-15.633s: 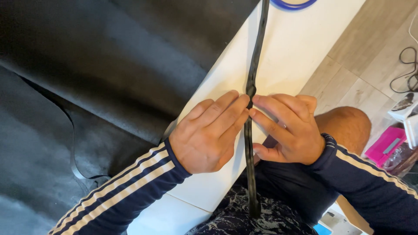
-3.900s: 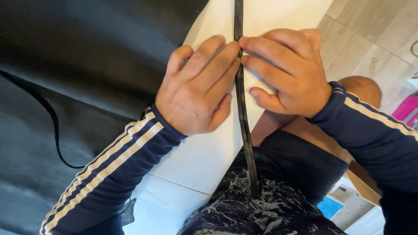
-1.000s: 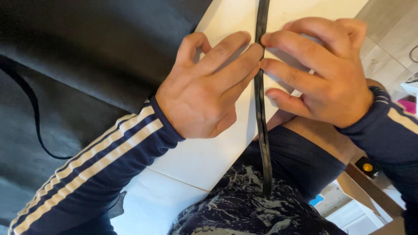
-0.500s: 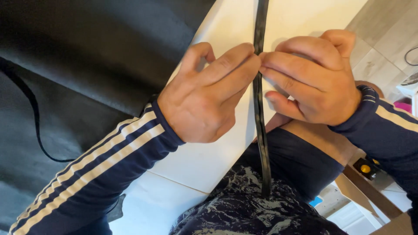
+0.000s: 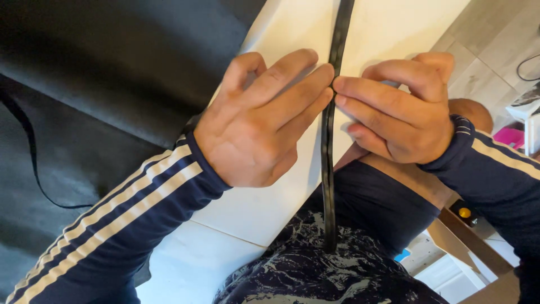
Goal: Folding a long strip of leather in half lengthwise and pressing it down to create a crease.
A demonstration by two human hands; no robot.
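Two hands meet at a narrow black strap [image 5: 328,146] in the middle of the frame. The left hand [image 5: 259,124] comes in from the lower left, palm down on the white table [image 5: 270,197], its fingers [image 5: 292,93] stretched out side by side towards the upper right until their tips press against the strap's left edge. The thumb is tucked under the palm and mostly hidden. The right hand [image 5: 402,110] enters from the right, knuckles up and fingers curled, the fingertips pushing on the strap's right edge straight across from the left ones. So the strap is pinched between the tips of both hands; neither hand is wrapped around it.

The strap runs nearly upright through the picture, from the top edge down over the table, past the table's edge, and ends at the lower centre against dark patterned cloth [image 5: 315,276] on the person's lap. Both forearms wear dark blue sleeves [image 5: 112,225] with pale stripes along them.

A wide sheet of black fabric [image 5: 112,67] fills the upper left and left, lying over the table, and a thin black cord [image 5: 34,163] curves across it at the far left. At the right edge sits a small pink box [image 5: 511,137] on the grey floor [image 5: 484,50]; its label is too small to tell. A small blue patch shows at the lower right.
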